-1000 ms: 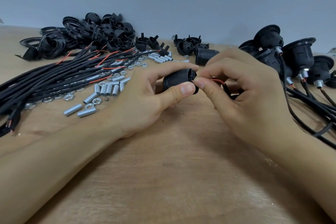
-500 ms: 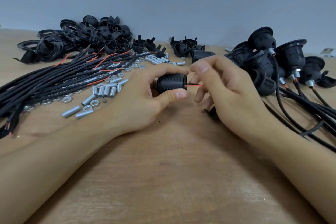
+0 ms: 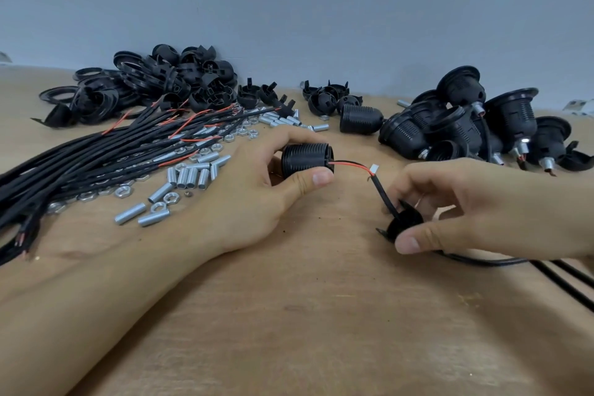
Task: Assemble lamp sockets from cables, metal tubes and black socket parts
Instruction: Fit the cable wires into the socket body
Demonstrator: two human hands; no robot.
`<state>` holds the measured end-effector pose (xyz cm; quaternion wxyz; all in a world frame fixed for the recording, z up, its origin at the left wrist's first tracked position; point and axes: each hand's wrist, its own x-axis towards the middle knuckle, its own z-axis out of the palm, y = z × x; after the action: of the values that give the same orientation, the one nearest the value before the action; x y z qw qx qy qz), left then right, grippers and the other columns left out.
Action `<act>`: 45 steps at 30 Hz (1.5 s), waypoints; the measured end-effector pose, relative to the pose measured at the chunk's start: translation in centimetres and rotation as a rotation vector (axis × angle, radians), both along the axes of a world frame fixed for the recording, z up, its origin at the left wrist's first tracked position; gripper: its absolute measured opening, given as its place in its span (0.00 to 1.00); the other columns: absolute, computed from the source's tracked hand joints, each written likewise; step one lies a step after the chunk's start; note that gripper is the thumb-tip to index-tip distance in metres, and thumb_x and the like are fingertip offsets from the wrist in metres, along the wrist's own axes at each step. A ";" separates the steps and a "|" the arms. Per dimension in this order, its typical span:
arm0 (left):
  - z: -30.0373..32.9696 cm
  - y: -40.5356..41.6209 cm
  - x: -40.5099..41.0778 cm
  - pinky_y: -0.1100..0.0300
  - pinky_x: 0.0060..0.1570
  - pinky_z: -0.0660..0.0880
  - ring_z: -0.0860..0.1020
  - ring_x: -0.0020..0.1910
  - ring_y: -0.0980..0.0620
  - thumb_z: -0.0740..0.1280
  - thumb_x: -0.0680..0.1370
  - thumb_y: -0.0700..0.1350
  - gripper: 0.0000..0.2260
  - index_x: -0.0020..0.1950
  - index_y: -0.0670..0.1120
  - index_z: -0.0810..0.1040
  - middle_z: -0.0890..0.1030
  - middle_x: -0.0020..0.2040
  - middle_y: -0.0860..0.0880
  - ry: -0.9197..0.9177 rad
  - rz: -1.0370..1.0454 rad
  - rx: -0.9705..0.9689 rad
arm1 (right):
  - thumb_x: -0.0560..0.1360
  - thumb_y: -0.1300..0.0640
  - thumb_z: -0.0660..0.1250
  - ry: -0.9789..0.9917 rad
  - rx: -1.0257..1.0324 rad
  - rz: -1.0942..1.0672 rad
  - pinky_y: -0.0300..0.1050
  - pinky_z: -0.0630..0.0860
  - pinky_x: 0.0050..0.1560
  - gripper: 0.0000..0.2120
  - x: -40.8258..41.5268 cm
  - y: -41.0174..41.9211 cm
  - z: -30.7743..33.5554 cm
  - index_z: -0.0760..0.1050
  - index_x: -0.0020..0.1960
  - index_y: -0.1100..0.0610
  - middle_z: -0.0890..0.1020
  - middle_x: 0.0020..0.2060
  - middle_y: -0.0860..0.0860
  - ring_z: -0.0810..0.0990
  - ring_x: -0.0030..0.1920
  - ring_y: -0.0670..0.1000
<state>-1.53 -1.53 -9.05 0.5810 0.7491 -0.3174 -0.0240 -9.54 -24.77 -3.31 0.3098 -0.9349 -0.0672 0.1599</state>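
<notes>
The right hand point(image 3: 475, 206) has moved from the threaded socket body point(image 3: 307, 159) to the lower right of the frame. It now grips a black cap point(image 3: 403, 227) on the cable point(image 3: 384, 194), exposing more red wire point(image 3: 350, 165)

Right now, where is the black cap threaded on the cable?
In the head view, right of centre on the table, the cap sits in the right hand, right of the socket body.
</notes>
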 end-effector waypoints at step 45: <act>0.7 0.8 -0.8 0.58 0.49 0.71 0.77 0.46 0.48 0.64 0.77 0.45 0.15 0.61 0.41 0.69 0.77 0.49 0.43 -0.387 0.000 -0.226 | 0.71 0.53 0.73 -0.912 0.253 -0.039 0.46 0.76 0.51 0.17 -0.6 5.1 -2.4 0.77 0.59 0.52 0.80 0.46 0.42 0.80 0.45 0.50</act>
<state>-2.35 -0.71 -8.37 0.5894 0.6700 -0.4235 0.1559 -10.13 -19.68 -5.68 0.3631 -0.8656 -0.1978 -0.2822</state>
